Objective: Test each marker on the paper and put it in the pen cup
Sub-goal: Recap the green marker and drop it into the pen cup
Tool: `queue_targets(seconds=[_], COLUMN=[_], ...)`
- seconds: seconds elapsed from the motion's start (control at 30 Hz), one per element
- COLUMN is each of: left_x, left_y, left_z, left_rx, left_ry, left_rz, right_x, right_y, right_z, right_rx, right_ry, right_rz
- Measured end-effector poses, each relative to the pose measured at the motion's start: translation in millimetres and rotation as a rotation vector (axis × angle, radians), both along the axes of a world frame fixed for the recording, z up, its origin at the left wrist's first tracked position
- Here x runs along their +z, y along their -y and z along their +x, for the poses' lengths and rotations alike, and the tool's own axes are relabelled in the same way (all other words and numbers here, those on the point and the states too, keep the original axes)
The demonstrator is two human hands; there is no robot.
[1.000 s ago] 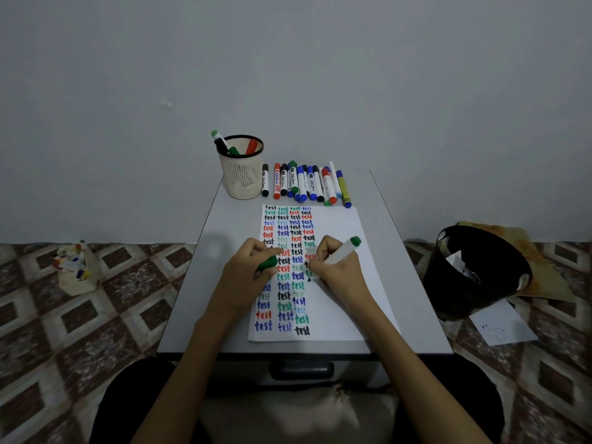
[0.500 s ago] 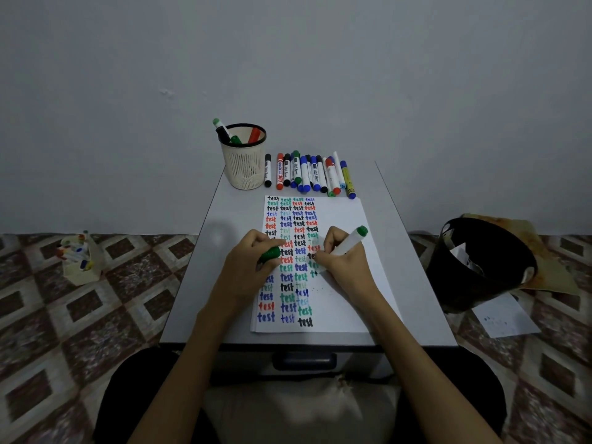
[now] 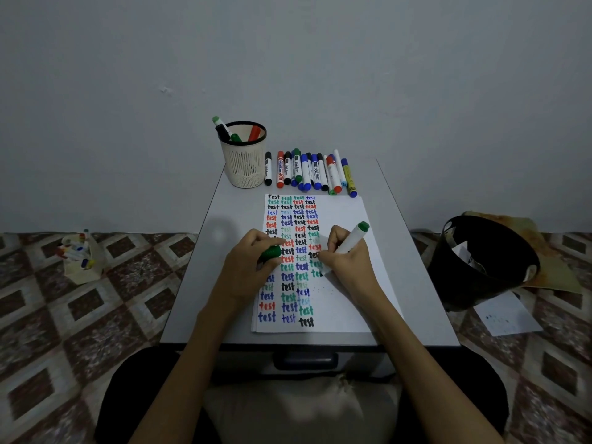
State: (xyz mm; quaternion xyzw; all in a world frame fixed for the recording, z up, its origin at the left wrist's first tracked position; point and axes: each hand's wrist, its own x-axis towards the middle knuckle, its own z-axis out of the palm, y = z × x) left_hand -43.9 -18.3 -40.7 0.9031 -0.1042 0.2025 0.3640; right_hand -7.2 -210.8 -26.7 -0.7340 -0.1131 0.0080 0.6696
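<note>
Two hands are resting on the paper [image 3: 346, 213]: the right hand [image 3: 347, 265] is gripping a green marker [image 3: 354, 238], tip down on it, while the left hand [image 3: 246, 267] is pinching a green cap [image 3: 270, 252]. Beyond, more markers [image 3: 309, 171] are lying in a row beside the cup [image 3: 245, 165] on the bench [image 3: 400, 251].

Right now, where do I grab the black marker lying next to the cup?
Probably pinch the black marker by its white middle, from above. It lies flat, pointing away from you, with the pen cup close on its left and a red marker on its right, so sideways room is tight.
</note>
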Motion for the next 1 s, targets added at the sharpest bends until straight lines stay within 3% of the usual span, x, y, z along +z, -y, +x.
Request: queue_targets(seconds=[0.63, 0.83, 1.0], left_x=[-2.0, 1.1, 4.5], left_y=[0.2, 1.6, 0.3], left_z=[-0.1, -3.9, -4.1], left_rx=[0.013, 0.000, -0.053], left_ry=[0.018, 0.035, 0.060], left_rz=[-0.003, -0.045, -0.055], right_x=[-1.3, 5.8, 9.5], right_y=[-0.1, 9.3, 13.2], right_z=[1.7, 1.2, 0.3], right_rx=[0.011, -0.066, 0.159], right_ry=[-0.022, -0.074, -0.175], right_rz=[0.019, 0.433, 0.627])
